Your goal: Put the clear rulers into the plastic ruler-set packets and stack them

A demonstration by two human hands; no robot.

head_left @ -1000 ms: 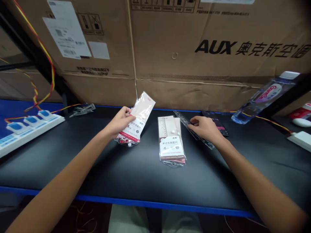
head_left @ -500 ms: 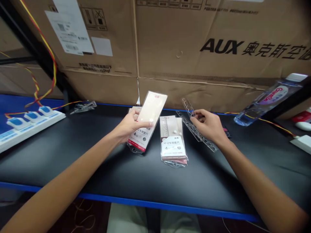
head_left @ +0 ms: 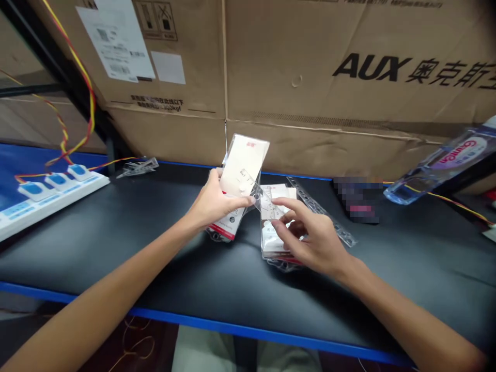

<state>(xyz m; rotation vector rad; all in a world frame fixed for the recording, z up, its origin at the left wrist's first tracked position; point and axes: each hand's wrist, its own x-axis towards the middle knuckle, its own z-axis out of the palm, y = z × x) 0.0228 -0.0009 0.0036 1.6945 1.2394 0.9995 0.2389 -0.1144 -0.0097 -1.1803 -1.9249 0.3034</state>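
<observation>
My left hand (head_left: 217, 204) is closed round a clear packet of a ruler set (head_left: 248, 150) with a cream card inside, tilted above the desk. Its thumb presses on the packet's front. A transparent set square (head_left: 256, 194) with printed numbers overlaps that packet near the thumb. My right hand (head_left: 306, 232) has its thumb and index finger at the set square's right end, with the exact grip partly hidden. Under the right hand lies a stack of similar ruler set packets (head_left: 271, 242). A clear stencil ruler (head_left: 325, 209) lies just beyond the right hand.
Left on the black desk (head_left: 155, 258) is a white power strip (head_left: 89, 187) with plugs. Small clear pieces (head_left: 139, 167) lie at the back edge. A dark blurred object (head_left: 351, 191) and a water bottle (head_left: 437, 160) are at right. A large cardboard box (head_left: 279, 93) stands behind.
My right hand has moved left, bringing the clear piece from above the stencil ruler to the packet in my left hand. The left hand keeps its packet. The view has shifted slightly.
</observation>
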